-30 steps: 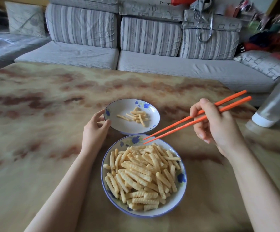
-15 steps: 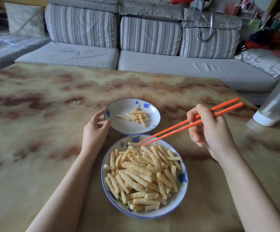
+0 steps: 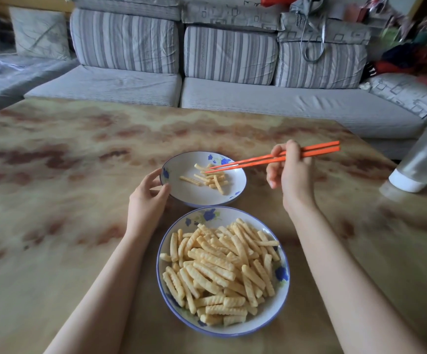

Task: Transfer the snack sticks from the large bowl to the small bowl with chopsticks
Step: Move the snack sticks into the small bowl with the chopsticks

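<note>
Orange chopsticks (image 3: 258,160) pinched in right fingers (image 3: 293,152), left fingers (image 3: 162,190) gripping small bowl (image 3: 189,196), bottle (image 3: 422,162) cropped

2 bowls: large bowl (image 3: 266,316), small bowl (image 3: 189,190). 2 chopsticks (image 3: 273,158), one pair. In the small bowl: about 8 sticks (image 3: 213,178), overlapping, exact count unclear. In the large bowl: heap (image 3: 220,269) of dozens, not countable. 2 hands: left hand (image 3: 146,200), right hand (image 3: 293,175). 1 bottle (image 3: 422,162). 1 table (image 3: 53,226).
</note>
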Motion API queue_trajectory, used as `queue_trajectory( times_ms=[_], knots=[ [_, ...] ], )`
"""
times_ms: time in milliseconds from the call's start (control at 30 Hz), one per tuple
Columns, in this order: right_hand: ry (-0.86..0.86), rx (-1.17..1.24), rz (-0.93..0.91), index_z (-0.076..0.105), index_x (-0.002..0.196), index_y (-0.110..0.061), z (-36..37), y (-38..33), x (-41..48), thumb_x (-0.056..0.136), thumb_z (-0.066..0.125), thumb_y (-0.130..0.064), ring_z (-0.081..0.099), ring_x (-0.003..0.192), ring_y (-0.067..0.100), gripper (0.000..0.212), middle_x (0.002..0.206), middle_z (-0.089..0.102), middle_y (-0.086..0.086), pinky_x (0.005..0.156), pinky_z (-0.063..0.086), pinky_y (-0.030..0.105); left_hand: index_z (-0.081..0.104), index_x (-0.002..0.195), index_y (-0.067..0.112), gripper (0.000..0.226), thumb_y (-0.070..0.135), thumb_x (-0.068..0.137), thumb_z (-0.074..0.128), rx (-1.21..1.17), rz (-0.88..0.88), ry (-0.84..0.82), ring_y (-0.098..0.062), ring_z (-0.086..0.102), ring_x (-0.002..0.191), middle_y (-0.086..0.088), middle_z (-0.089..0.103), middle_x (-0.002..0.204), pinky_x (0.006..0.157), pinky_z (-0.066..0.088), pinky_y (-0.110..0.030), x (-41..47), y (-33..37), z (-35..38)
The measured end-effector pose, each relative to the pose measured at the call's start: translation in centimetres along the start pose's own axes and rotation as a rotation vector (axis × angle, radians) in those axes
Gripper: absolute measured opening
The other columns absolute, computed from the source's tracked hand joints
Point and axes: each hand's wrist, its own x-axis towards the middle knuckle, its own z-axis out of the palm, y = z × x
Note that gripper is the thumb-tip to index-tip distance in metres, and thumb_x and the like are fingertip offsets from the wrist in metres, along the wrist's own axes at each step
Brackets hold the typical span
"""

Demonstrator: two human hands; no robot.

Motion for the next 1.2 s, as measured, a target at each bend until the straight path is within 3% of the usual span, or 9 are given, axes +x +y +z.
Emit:
queue_trajectory(
  times_ms=[133,333,500,633,800,1200],
  knots=[
    [-0.036,-0.072,0.007,0.050,0.066,-0.010,0.4,0.8,0.1,0.097,0.033,-0.017,0.032,0.029,0.019,0.036,0.034,0.043,0.002,0.037,0.027,0.021,0.059,0.128,0.027,0.039,0.019,0.090,0.060,-0.015,-0.004,-0.001,-0.013,0.067,0.078,0.006,0.067,0.099,0.080,0.052,-0.026,0.0,0.0,0.1],
    [-0.049,-0.022,-0.041,0.051,0.067,-0.010,-1.7,-0.8,-0.7,0.100,0.033,-0.019,0.032,0.029,0.018,0.038,0.034,0.043,0.002,0.036,0.025,0.018,0.058,0.130,0.027,0.040,0.019,0.090,0.058,-0.012,0.003,-0.009,-0.005,0.064,0.073,0.004,0.067,0.103,0.061,0.043,-0.008,0.1,-0.1,0.1],
    [-0.259,0.011,0.006,0.051,0.068,-0.010,-4.1,-3.5,-2.3,0.101,0.032,-0.023,0.026,0.028,0.016,0.040,0.034,0.038,0.004,0.034,0.020,0.017,0.058,0.130,0.024,0.040,0.017,0.090,0.059,-0.014,0.007,-0.005,-0.005,0.064,0.071,0.003,0.067,0.104,0.055,0.041,-0.002,0.1,-0.1,0.1],
    [-0.342,-0.115,0.010,0.052,0.069,-0.011,-5.4,-4.3,-3.9,0.102,0.031,-0.026,0.025,0.029,0.017,0.042,0.035,0.037,0.006,0.036,0.018,0.021,0.059,0.128,0.025,0.039,0.016,0.090,0.058,-0.002,0.015,-0.004,0.004,0.061,0.062,0.002,0.067,0.104,0.054,0.040,0.000,0.1,-0.1,0.0],
    [-0.344,-0.107,0.064,0.051,0.070,-0.009,-6.0,-3.9,-4.9,0.103,0.031,-0.026,0.024,0.028,0.016,0.042,0.035,0.036,0.006,0.034,0.018,0.017,0.059,0.129,0.024,0.039,0.015,0.091,0.058,0.002,0.020,-0.004,0.008,0.059,0.059,0.002,0.066,0.102,0.053,0.039,0.000,0.0,0.0,0.1],
    [-0.362,-0.064,0.118,0.049,0.070,-0.009,-6.1,-3.8,-5.2,0.102,0.030,-0.025,0.023,0.027,0.015,0.041,0.034,0.035,0.005,0.034,0.017,0.016,0.059,0.128,0.026,0.039,0.016,0.090,0.059,0.003,0.017,0.000,0.008,0.060,0.057,0.004,0.066,0.099,0.054,0.040,-0.001,0.1,-0.1,0.1]
  ],
)
